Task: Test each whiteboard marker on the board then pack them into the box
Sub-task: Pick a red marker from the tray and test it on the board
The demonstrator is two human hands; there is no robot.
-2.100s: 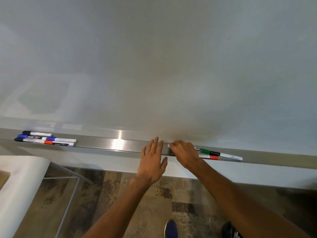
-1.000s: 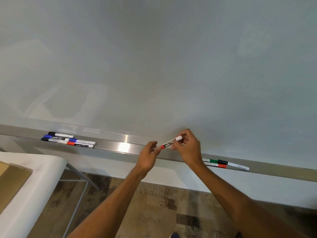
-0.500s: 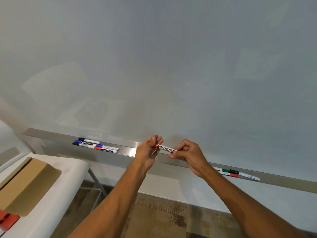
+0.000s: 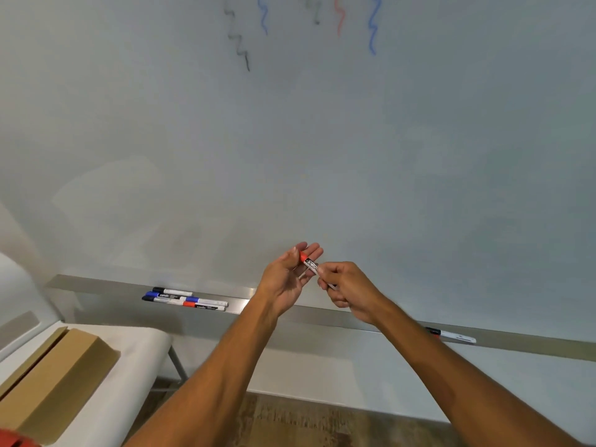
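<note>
A red-capped white marker (image 4: 310,264) is held between both hands in front of the whiteboard (image 4: 322,156). My right hand (image 4: 346,290) grips its barrel. My left hand (image 4: 288,275) pinches the red cap end between thumb and fingers. Several markers (image 4: 185,299) with black, blue and red caps lie on the metal tray (image 4: 96,285) to the left. More markers (image 4: 451,334) lie on the tray to the right, partly hidden by my right arm. A brown cardboard box (image 4: 54,379) sits on the white table at lower left.
Black, blue, grey and red squiggles (image 4: 306,24) mark the top of the board. The white table (image 4: 129,375) stands under the tray's left end on metal legs. A red object (image 4: 13,440) shows at the bottom left corner. Wood-pattern floor lies below.
My right hand picked a red-capped marker off the tray and raised it; my left hand came up and took hold of its cap. The view tilted up, revealing the squiggles.
</note>
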